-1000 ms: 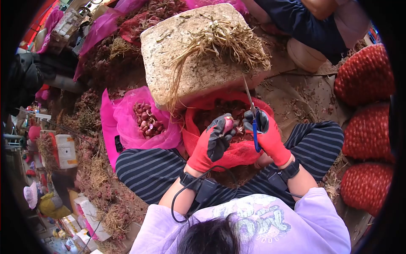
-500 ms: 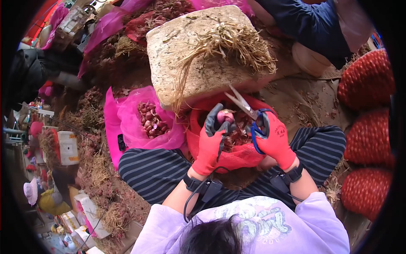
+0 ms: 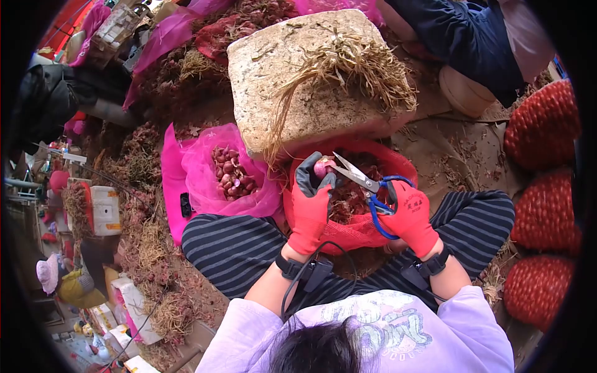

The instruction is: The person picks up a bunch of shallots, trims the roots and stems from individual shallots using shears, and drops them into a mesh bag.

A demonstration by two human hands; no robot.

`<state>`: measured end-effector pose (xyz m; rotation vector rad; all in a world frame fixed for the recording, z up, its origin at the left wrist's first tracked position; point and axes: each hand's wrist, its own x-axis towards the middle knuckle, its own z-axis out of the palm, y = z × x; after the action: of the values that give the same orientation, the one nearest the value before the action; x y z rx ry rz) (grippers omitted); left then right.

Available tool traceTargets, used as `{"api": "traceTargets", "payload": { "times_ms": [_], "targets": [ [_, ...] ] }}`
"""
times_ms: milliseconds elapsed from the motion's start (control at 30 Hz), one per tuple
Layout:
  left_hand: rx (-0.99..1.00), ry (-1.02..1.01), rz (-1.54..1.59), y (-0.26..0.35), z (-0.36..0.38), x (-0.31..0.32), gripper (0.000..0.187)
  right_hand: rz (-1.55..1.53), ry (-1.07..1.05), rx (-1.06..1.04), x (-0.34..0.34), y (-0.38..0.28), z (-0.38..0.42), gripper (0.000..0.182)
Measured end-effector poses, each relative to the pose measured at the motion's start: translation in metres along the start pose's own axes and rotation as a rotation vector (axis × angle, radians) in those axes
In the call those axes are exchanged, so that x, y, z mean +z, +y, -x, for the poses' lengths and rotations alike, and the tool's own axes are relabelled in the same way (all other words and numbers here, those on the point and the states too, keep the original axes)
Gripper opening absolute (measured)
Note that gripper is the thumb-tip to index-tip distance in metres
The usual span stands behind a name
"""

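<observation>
In a grey-and-red work glove, my left hand (image 3: 310, 202) is closed round a purple-red shallot (image 3: 323, 166) held above the red mesh bag (image 3: 401, 163). My right hand (image 3: 408, 214), gloved alike, has its fingers in the blue handles of a pair of scissors (image 3: 367, 182). Their blades are spread and point left, with the tips right at the shallot. Loose shallots and dry bits fill the red bag below both hands. To the left, a pink mesh bag (image 3: 264, 200) holds several peeled-looking shallots (image 3: 231, 173).
A foam block (image 3: 267, 93) with a bundle of dry stalks (image 3: 357, 68) on it stands ahead. Full red mesh sacks (image 3: 541, 208) line the right side. Dried stalks and scraps (image 3: 146, 248) cover the ground at left. Another person's dark sleeve (image 3: 451, 31) is at the top right.
The scissors have swung down and left, their blades opening and reaching the shallot. My left hand still holds the shallot. The whole view has shifted slightly.
</observation>
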<state>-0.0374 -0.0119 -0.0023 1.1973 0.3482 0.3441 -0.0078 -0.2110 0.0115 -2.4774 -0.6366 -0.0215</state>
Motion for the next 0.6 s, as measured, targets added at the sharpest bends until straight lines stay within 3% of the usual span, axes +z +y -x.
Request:
{"api": "traceTargets", "payload": {
  "times_ms": [100,233,333,400,433,533,600],
  "targets": [
    [-0.199,-0.094,0.271,0.010,0.001,-0.004,0.040,-0.206,-0.101,0.087,-0.008,-0.008,-0.002,0.034],
    [-0.297,-0.119,0.278,0.018,-0.006,-0.009,0.040,-0.587,-0.217,0.161,0.001,0.001,0.003,0.029],
    [-0.362,-0.232,0.296,0.027,-0.009,-0.012,0.041,-1.066,-0.539,0.670,-0.017,0.003,-0.002,0.030],
    [-0.421,-0.219,0.249,0.035,-0.002,-0.001,0.043,-1.157,-0.515,0.722,-0.017,0.014,-0.012,0.028],
    [-0.386,-0.211,0.259,0.028,-0.001,-0.003,0.044,-1.153,-0.474,0.710,-0.022,0.016,-0.012,0.026],
    [-0.284,-0.212,0.067,0.012,-0.003,-0.007,0.044,-0.872,-0.096,0.306,0.003,0.015,-0.007,0.029],
    [-0.238,-0.223,0.021,0.004,0.000,-0.004,0.044,-0.679,0.034,0.154,0.000,0.001,-0.009,0.035]
  ]
}}
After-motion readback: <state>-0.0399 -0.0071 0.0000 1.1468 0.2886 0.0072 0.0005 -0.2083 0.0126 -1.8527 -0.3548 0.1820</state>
